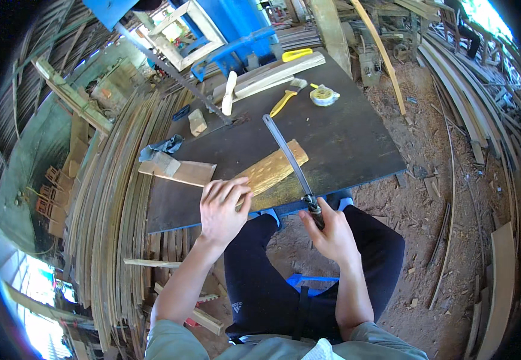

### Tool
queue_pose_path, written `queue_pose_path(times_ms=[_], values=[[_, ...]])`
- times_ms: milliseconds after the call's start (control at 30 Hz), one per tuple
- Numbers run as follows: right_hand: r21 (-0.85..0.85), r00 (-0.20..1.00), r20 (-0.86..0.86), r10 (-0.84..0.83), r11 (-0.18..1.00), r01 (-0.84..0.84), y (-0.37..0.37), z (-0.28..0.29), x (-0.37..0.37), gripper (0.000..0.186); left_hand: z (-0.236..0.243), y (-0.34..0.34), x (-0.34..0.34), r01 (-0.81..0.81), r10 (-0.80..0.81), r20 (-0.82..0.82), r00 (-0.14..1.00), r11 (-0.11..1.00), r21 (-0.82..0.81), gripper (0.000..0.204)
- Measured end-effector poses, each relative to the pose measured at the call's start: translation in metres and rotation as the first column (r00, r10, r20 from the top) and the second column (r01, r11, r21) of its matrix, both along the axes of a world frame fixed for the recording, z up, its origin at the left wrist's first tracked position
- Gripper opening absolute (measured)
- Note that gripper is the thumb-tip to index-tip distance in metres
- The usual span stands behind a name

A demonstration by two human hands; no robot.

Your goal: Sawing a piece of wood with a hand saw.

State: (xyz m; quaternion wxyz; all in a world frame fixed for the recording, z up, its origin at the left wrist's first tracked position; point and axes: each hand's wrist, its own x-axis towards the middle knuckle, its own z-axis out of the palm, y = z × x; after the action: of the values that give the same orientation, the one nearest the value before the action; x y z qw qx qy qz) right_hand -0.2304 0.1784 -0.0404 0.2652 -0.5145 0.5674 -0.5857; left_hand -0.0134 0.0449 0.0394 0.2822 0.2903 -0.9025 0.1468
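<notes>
My left hand [224,207], fingers curled, grips the near end of a yellowish wooden board [275,168] on the dark tabletop [356,150]. My right hand [326,231] is closed around the dark handle of a long, narrow metal tool [285,151], which extends across the board, angled toward the back. Whether it touches the wood is unclear. Left of the board lies a flat plank [191,173], with a small pale block [166,163] and a grey-blue cloth [167,146] at its end. A yellow-handled brush [284,102] and a tape measure [324,96] lie farther back.
A blue machine [227,30] with a blade stands behind the table, beside stacked strips [272,75] and a wooden block [197,122]. Long planks pile up at left [110,198] and right [458,96]. A seated person [464,30] is at the back right, above a chip-strewn floor [416,252].
</notes>
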Motion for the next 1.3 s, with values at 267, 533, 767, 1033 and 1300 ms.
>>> queue_pose_path(times_ms=[267,533,767,1033,1300], values=[[0.035,0.999,0.046,0.013,0.999,-0.014,0.013,0.007,-0.017,0.03,0.016,0.002,-0.003,-0.005,0.005,0.037,0.999,1.0,0.012,0.011],[0.006,0.999,0.026,-0.035,0.999,0.035,0.026,0.012,-0.022,0.03,0.018,-0.009,0.004,-0.04,0.034,0.036,0.999,0.987,0.159,0.009],[0.056,1.0,0.022,-0.019,0.998,0.017,0.025,0.011,-0.027,0.033,0.046,-0.03,-0.001,-0.128,0.089,0.125,0.988,0.925,0.357,0.013],[0.08,1.0,0.031,-0.001,0.997,-0.002,0.016,0.005,-0.024,0.029,0.056,-0.062,0.01,-0.139,0.12,0.071,0.99,0.803,0.579,0.017],[0.072,0.989,0.141,0.033,0.996,-0.043,0.003,-0.027,-0.033,0.029,0.04,-0.073,0.005,-0.085,0.055,0.081,0.995,0.897,0.435,0.012]])
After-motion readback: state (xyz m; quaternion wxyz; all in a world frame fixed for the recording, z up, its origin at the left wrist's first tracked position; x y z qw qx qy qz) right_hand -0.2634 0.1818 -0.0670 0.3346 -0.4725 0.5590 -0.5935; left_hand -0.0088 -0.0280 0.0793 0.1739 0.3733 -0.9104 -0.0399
